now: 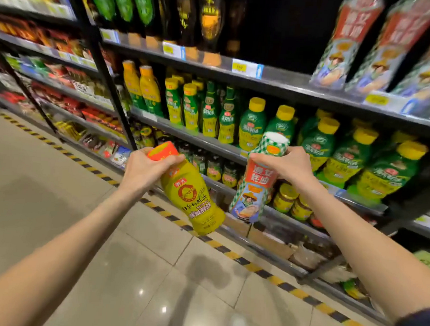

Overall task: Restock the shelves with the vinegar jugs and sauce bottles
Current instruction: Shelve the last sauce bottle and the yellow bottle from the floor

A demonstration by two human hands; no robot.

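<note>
My left hand (144,169) grips the neck of a yellow sauce bottle (197,201) with an orange-red cap, tilted with its base toward the shelves. My right hand (286,166) grips the neck of a checked sauce bottle (253,189) with a white cap, a red label and a picture of a figure in a straw hat. Both bottles hang in the air in front of the shelving, side by side and apart. Matching checked bottles (347,43) stand on the upper shelf at the right.
Metal shelves (281,79) run from left to right, packed with green bottles with yellow caps (252,122), dark bottles above and jars (286,198) below. A dark gap (279,30) opens on the upper shelf. Yellow-black tape (229,253) lines the tiled floor.
</note>
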